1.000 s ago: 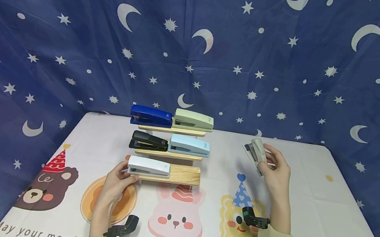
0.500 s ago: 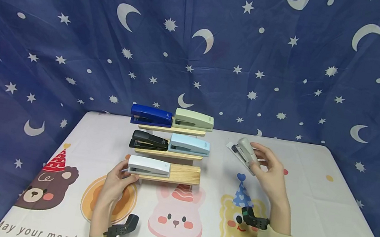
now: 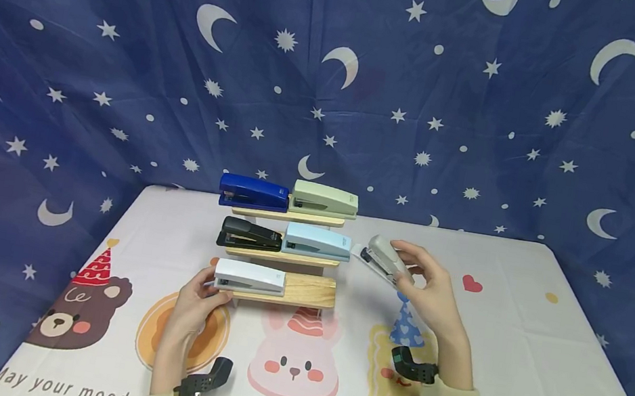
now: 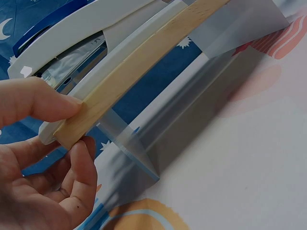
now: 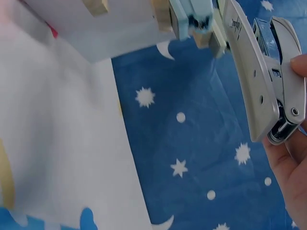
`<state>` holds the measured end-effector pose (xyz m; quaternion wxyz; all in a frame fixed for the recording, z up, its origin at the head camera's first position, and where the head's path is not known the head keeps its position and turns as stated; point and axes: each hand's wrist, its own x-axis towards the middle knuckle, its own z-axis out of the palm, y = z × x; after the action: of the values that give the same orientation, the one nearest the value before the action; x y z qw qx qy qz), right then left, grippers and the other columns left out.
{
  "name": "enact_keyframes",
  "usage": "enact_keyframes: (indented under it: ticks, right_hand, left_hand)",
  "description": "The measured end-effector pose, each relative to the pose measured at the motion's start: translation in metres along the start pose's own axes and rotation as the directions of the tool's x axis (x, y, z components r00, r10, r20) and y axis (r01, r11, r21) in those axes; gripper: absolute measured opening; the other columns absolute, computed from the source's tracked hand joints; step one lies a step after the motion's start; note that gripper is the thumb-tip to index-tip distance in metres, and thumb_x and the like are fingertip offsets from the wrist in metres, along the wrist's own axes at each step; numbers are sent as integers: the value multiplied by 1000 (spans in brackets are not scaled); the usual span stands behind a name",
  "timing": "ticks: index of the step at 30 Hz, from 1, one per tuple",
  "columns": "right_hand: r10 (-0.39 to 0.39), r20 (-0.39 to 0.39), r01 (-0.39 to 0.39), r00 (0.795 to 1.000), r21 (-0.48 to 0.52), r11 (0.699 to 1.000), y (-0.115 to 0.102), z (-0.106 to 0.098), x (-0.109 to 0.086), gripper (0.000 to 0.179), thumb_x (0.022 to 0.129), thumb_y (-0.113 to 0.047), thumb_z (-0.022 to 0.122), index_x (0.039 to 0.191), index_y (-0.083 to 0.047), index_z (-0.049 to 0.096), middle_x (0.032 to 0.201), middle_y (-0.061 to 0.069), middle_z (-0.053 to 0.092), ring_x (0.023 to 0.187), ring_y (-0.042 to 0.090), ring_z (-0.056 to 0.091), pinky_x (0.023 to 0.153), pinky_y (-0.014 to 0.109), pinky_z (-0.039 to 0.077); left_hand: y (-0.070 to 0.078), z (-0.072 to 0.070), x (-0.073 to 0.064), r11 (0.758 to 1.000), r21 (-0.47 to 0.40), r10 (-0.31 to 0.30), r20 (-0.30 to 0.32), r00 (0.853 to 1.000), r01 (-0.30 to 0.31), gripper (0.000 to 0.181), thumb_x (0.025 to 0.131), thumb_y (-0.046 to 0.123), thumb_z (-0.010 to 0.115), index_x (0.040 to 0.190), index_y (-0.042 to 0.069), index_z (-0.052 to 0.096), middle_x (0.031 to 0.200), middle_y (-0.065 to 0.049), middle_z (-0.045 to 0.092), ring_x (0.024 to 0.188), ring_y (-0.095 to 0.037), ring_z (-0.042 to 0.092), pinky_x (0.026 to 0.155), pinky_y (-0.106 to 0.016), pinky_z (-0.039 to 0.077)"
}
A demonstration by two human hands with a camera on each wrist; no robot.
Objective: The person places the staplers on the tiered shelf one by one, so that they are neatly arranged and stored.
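Note:
My right hand (image 3: 433,290) grips a light grey stapler (image 3: 387,258) by its rear end and holds it tilted, front end up and left. In the right wrist view the base of that grey stapler (image 5: 254,72) faces the camera. My left hand (image 3: 197,303) pinches the left end of the bottom board of a tiered display rack (image 3: 310,291), thumb above and fingers below the wooden board (image 4: 120,81). On that board's left half sits a white stapler (image 3: 249,277); bare wood shows to its right.
The middle tier carries a black stapler (image 3: 249,234) and a light blue stapler (image 3: 317,242). On the top tier stand a dark blue stapler (image 3: 253,193) and a pale green stapler (image 3: 324,200). A starry blue cloth (image 3: 333,91) hangs behind the printed white tablecloth (image 3: 514,364).
My right hand has moved left with the grey stapler, bringing it close to the rack's right side. The left hand and the staplers on the rack have stayed put.

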<state>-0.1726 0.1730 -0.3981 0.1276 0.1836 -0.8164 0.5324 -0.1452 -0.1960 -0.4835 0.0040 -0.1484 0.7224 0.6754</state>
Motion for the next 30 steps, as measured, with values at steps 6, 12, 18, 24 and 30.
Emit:
enact_keyframes:
  ticks: [6,12,18,24,30]
  right_hand:
    - [-45,80,44,996,13,999,-22,12,1,48,77,17,56,123,2,59,104,19,67,92,10,59,78,22,45]
    - [-36,135,36,990,-2,999,-20,20,1,48,79,16,57,124,-1,60,106,16,68,93,12,59,79,25,47]
    - [-19,193,20,981,-4,1000,4,31,1,52,80,13,58,127,-10,60,112,9,67,98,12,58,81,26,46]
    - [-61,260,55,964,30,998,10,44,2,53,80,9,57,126,-17,60,116,4,67,97,11,58,81,27,48]
    - [-80,305,75,949,29,997,12,58,1,53,79,10,56,126,-15,60,121,4,65,92,14,55,80,28,48]
  left_hand:
    - [0,0,0,1000,-6,-4,-6,1000,4,65,79,-12,60,140,4,44,128,-13,43,94,-3,51,78,-9,51]
    - [0,0,0,1000,-12,-4,-8,1000,4,65,79,-12,60,140,3,44,128,-13,44,93,-3,51,77,-10,51]
    - [0,0,0,1000,-20,-1,-8,1000,1,64,79,-13,60,139,2,44,124,-11,44,92,-3,51,76,-10,51]
    - [-1,-1,0,1000,-23,-3,-9,1000,3,65,79,-12,61,140,1,43,125,-11,44,91,-5,50,74,-10,51]
    - [0,0,0,1000,-6,-12,-12,1000,12,65,79,-11,61,140,4,44,128,-13,43,93,-7,49,75,-10,51]
